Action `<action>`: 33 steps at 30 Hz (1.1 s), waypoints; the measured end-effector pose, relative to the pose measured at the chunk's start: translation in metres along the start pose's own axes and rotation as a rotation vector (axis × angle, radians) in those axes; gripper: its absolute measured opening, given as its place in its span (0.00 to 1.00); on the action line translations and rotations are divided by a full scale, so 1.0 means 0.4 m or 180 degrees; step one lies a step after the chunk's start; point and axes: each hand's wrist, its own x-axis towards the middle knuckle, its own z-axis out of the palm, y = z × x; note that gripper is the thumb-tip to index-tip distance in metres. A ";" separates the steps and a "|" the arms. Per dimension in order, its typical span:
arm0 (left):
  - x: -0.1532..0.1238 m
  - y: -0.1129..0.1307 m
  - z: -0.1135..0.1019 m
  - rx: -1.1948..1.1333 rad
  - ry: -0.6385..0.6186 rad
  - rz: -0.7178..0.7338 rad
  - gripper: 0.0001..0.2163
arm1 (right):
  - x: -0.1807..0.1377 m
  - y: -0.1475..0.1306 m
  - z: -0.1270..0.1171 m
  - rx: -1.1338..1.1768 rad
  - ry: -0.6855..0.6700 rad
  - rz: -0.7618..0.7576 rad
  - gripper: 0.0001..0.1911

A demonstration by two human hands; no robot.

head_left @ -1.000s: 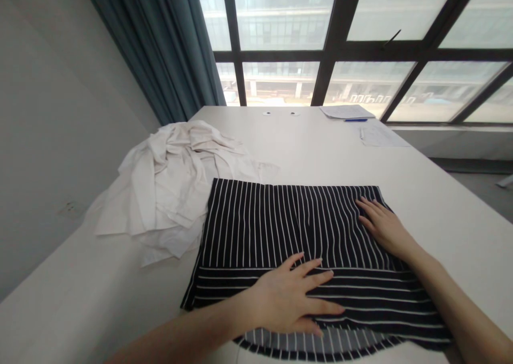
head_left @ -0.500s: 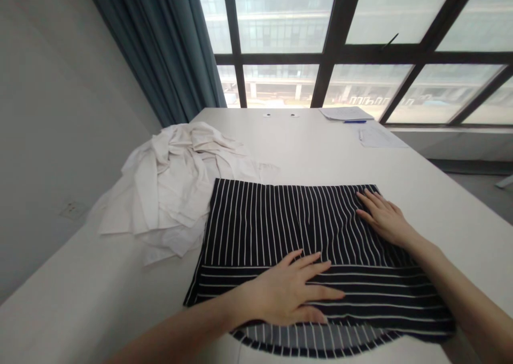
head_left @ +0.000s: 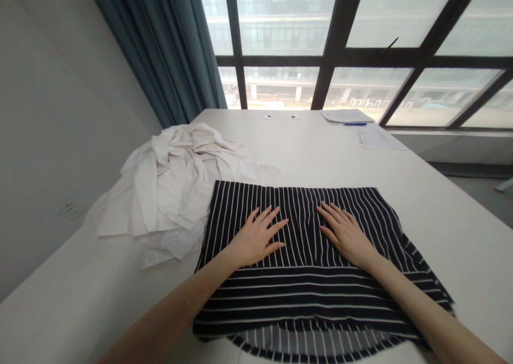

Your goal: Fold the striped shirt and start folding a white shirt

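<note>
A black garment with thin white stripes [head_left: 304, 294] lies folded and spread flat on the white table [head_left: 441, 219]. My left hand [head_left: 256, 238] rests flat on its upper middle part, fingers stretched out and spread. My right hand [head_left: 345, 233] lies flat just to the right of it, fingers also extended. Both palms press on the cloth and hold nothing. A lighter inner layer of the garment peeks out at the near edge.
A crumpled pile of off-white cloth [head_left: 176, 185] lies at the left, touching the striped garment's corner. Papers [head_left: 347, 115] and a blue pen [head_left: 355, 124] lie at the table's far end by the large windows. A dark teal curtain [head_left: 160, 48] hangs at the back left.
Both hands slid over the garment toward its upper middle: the left moved up and left from the lower part, the right moved left from the far right corner. The cloth lies smoother.
</note>
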 end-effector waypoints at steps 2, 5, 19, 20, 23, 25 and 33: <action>0.000 0.008 -0.003 -0.0018 0.0021 0.0013 0.28 | 0.000 0.002 -0.004 0.0122 0.0168 -0.0066 0.25; 0.000 0.041 -0.016 -0.0083 0.0056 0.0169 0.26 | 0.001 -0.002 -0.017 0.0285 0.0380 -0.0229 0.21; -0.009 0.095 -0.010 -0.0624 -0.0155 0.1061 0.19 | -0.014 -0.026 -0.061 0.0911 0.0235 -0.0905 0.19; -0.009 0.095 -0.011 -0.0629 -0.0143 0.1042 0.19 | -0.012 -0.029 -0.062 0.0914 0.0143 -0.1000 0.20; -0.009 0.099 -0.011 -0.0645 -0.0097 0.0983 0.18 | -0.003 -0.038 -0.064 0.0810 -0.0158 -0.1187 0.21; -0.010 0.101 -0.011 -0.0668 -0.0077 0.0971 0.18 | 0.004 -0.044 -0.064 0.0658 -0.0309 -0.1191 0.22; -0.010 0.100 -0.011 -0.0713 -0.0013 0.1023 0.18 | 0.032 -0.048 -0.054 0.0156 -0.0372 -0.1101 0.25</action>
